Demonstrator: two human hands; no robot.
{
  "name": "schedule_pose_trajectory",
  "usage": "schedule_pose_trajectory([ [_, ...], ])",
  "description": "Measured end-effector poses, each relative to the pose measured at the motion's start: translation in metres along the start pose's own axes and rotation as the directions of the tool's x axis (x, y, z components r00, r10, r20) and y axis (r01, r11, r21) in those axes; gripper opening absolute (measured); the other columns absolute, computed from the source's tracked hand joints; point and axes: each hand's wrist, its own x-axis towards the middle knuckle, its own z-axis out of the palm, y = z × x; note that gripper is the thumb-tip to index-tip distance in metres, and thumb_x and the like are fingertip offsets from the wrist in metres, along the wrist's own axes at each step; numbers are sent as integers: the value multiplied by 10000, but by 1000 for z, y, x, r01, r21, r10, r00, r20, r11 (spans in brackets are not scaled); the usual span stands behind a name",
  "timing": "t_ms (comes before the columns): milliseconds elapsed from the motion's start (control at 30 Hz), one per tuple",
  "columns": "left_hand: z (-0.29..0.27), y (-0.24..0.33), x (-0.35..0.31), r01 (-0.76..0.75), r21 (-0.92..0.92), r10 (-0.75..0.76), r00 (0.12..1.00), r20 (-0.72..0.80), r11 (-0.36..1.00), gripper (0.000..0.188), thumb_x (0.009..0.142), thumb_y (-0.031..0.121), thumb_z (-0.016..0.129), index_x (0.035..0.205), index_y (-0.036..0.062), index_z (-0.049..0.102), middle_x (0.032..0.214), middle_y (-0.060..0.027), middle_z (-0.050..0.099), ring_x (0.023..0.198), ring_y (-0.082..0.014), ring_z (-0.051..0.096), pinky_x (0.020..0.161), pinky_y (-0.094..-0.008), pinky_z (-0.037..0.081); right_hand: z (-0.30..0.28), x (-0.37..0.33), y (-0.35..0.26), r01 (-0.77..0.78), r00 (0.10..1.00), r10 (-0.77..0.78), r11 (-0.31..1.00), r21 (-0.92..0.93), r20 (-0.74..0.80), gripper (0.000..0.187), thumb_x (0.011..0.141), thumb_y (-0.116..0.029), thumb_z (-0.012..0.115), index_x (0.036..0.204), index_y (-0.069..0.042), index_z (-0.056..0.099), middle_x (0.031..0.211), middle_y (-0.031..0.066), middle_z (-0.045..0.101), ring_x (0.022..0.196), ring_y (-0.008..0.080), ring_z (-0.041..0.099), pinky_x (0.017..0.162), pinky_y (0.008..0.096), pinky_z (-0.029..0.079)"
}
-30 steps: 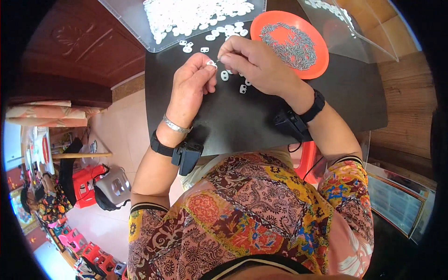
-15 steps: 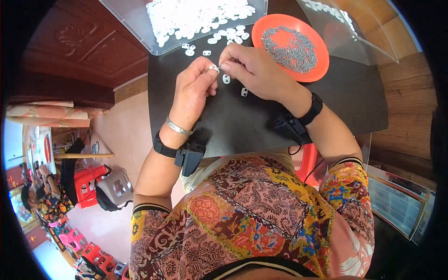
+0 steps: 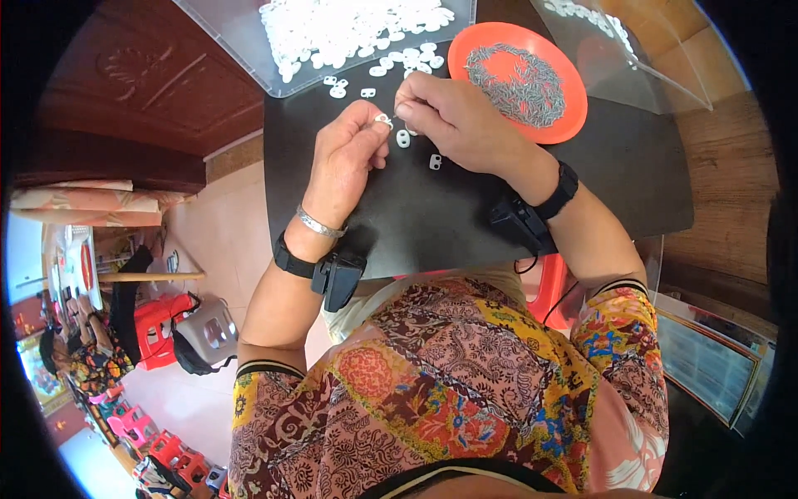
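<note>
Between the thumb and fingers of my left hand (image 3: 347, 145) is a small white plastic piece (image 3: 382, 120) with holes, held over the dark table. Close to its right side, the thumb and index finger of my right hand (image 3: 445, 116) are pinched together. Whatever lies in that pinch is too small to make out. On the table below my hands lie two loose white two-holed pieces, one an oval piece (image 3: 403, 139) and the other a squarish piece (image 3: 435, 162). A red plate (image 3: 575, 93) beyond my right hand carries many thin grey metal pieces (image 3: 532, 87), resembling little springs.
A clear plastic tray (image 3: 229, 46) heaped with white pieces (image 3: 349, 29) stands at the far left of the dark table (image 3: 615, 179); more are scattered along its near edge. Transparent panels (image 3: 657, 79) rise at the far right. Stools (image 3: 208, 328) stand on the floor to the left.
My right hand has drawn slightly to the right, widening the small gap to the white piece. My left hand keeps its hold in nearly the same spot.
</note>
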Motion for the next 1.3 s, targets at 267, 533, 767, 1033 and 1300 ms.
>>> schedule_pose_trajectory([
  [267, -1, 0, -2, 3, 10, -3, 1000, -6, 1000, 136, 877, 148, 515, 792, 45, 543, 640, 18, 503, 566, -61, 452, 520, -201, 358, 3, 0, -1, 30, 1000, -30, 1000, -8, 7, 132, 904, -166, 521, 878, -37, 529, 646, 78, 525, 569, 195, 514, 548, 313, 412],
  [533, 0, 0, -3, 9, -7, -9, 1000, -2, 1000, 133, 887, 139, 502, 794, 55, 545, 641, 22, 503, 568, -57, 445, 515, -201, 349, 0, -1, -4, 35, 999, -33, 997, -70, 35, 123, 895, -158, 537, 879, -36, 536, 644, 87, 530, 565, 210, 519, 546, 314, 412],
  [767, 0, 0, -4, 18, 2, -18, 1000, -8, 1000, 136, 887, 141, 503, 792, 52, 543, 643, 23, 502, 573, -58, 447, 516, -200, 349, 3, -4, -2, 47, 999, -46, 996, -75, 19, 133, 903, -170, 523, 883, -39, 536, 635, 91, 520, 568, 212, 524, 546, 320, 410],
  [1033, 1, 0, -4, -2, -6, 2, 1000, 3, 1000, 127, 884, 137, 510, 797, 51, 544, 645, 15, 504, 576, -60, 447, 522, -199, 353, 4, -3, 1, 16, 1000, -16, 999, -36, -1, 156, 905, -193, 522, 878, -40, 530, 630, 78, 520, 573, 200, 527, 553, 320, 414],
  [1300, 0, 1, -5, 12, -12, -11, 1000, 9, 1000, 121, 886, 134, 514, 805, 50, 547, 647, 18, 502, 576, -62, 445, 527, -197, 357, 6, -4, 2, 64, 998, -65, 997, -33, -4, 144, 919, -176, 507, 880, -38, 523, 636, 52, 536, 582, 148, 529, 556, 280, 421],
])
